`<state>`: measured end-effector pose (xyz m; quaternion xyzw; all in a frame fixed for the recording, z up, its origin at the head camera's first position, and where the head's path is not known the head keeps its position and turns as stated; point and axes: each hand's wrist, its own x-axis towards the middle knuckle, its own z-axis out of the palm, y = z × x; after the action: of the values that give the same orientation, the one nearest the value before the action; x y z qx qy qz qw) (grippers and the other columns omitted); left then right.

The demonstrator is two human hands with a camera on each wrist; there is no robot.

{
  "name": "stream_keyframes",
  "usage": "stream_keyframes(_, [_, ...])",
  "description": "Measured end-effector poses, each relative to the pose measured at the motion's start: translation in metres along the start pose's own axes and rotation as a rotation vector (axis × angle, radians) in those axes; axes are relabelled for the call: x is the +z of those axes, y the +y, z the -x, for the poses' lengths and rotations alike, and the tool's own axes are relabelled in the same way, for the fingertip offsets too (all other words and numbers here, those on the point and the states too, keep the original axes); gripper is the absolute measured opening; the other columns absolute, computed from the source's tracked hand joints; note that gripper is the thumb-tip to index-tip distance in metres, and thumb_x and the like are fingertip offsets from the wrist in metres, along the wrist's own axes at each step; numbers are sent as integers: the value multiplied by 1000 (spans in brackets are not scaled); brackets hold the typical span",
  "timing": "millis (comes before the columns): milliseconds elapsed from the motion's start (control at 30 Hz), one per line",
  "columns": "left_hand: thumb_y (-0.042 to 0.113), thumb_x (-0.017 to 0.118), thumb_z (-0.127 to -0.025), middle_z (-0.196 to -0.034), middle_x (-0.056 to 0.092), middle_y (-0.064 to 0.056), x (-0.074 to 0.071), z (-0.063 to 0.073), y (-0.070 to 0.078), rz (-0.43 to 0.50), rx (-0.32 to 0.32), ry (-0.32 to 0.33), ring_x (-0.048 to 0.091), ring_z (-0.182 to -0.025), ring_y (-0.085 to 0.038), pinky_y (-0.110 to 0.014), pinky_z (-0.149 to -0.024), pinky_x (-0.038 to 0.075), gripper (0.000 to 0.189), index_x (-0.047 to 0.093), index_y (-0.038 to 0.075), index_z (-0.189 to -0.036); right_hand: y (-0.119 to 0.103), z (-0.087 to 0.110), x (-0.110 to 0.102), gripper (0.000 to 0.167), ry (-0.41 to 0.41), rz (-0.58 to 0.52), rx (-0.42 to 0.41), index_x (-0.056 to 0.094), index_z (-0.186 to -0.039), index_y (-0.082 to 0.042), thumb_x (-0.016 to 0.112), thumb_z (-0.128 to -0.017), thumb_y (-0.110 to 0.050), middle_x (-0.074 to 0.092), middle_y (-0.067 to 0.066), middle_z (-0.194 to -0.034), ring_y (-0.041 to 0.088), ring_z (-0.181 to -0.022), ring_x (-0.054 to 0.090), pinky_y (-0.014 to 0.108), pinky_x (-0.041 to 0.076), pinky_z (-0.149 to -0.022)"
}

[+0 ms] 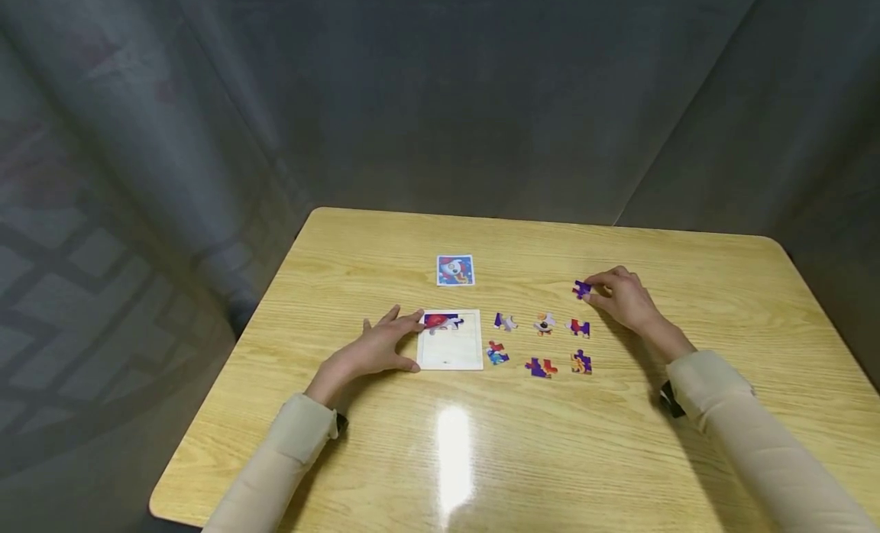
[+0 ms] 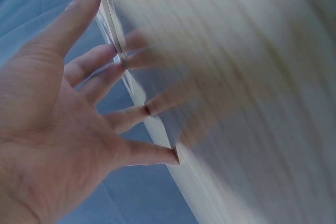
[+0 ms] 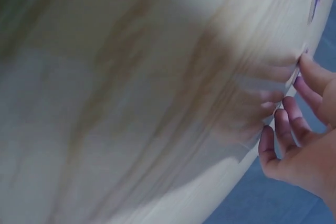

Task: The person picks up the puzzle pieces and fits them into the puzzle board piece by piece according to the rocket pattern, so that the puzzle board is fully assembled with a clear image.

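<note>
My left hand point(image 1: 376, 345) spreads over the left side of a white square puzzle board point(image 1: 450, 351), thumb and index finger touching its edge. In the left wrist view the straight fingers point(image 2: 134, 153) of that hand reach down to the tabletop. Two joined pieces point(image 1: 441, 321), red, purple and white, lie in the board's upper left corner. At the right my right hand point(image 1: 626, 298) has thumb and index finger at a purple puzzle piece point(image 1: 581, 289), pinching its right side at the table. In the right wrist view the right hand point(image 3: 307, 135) hides most of that piece.
Between board and right hand lie several loose puzzle pieces, among them a white one point(image 1: 545, 324), a red-and-purple one point(image 1: 580, 328) and an orange-and-purple one point(image 1: 581, 362). A picture card point(image 1: 455, 270) lies behind the board on the wooden table point(image 1: 371, 472). Grey curtains point(image 1: 454, 98) hang behind.
</note>
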<state>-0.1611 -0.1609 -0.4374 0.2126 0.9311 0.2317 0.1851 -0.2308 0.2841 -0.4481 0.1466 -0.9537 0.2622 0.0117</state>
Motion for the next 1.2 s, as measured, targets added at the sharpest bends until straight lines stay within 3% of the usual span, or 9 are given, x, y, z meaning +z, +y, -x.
stream_keyframes(267, [35, 77, -80, -158, 25, 0, 0, 1, 1, -2, 10, 11, 5, -146, -36, -79, -99, 1, 67, 51, 15, -139, 0, -6, 1, 29, -1, -46, -20, 60, -115, 9, 64, -92, -7, 53, 27, -109, 40, -98, 47, 55, 40, -83])
stream_keyframes(467, [35, 78, -80, -158, 24, 0, -3, 1, 2, -4, 5, 8, 4, -146, -35, -79, -99, 0, 69, 50, 16, -140, -1, -8, 5, 23, 29, -70, -8, 57, -108, 9, 65, -90, -4, 54, 25, -100, 35, -91, 47, 48, 40, -78])
stream_keyframes(633, [35, 77, -80, -158, 25, 1, -2, 2, 1, 5, 2, 10, 4, -146, -35, -78, -100, 0, 68, 51, 16, -140, -3, -11, 6, 30, 27, -68, -34, 55, -115, 13, 65, -89, 0, 55, 27, -101, 37, -91, 50, 49, 41, -78])
stream_keyframes(867, [34, 78, -80, -158, 25, 0, 0, 2, 0, 11, 6, 13, 5, -146, -36, -79, -99, 0, 66, 52, 15, -138, -2, -13, 4, 34, -22, -84, -75, 56, -120, 15, 63, -90, 2, 55, 29, -101, 39, -90, 54, 51, 47, -78])
stream_keyframes(1200, [35, 77, -80, -158, 24, 1, -1, 1, 1, 10, 0, 1, 5, -146, -35, -78, -100, 0, 68, 51, 16, -140, -6, -14, 0, 30, -102, -82, -82, 60, -120, 11, 60, -91, 3, 54, 24, -104, 29, -84, 52, 40, 45, -70])
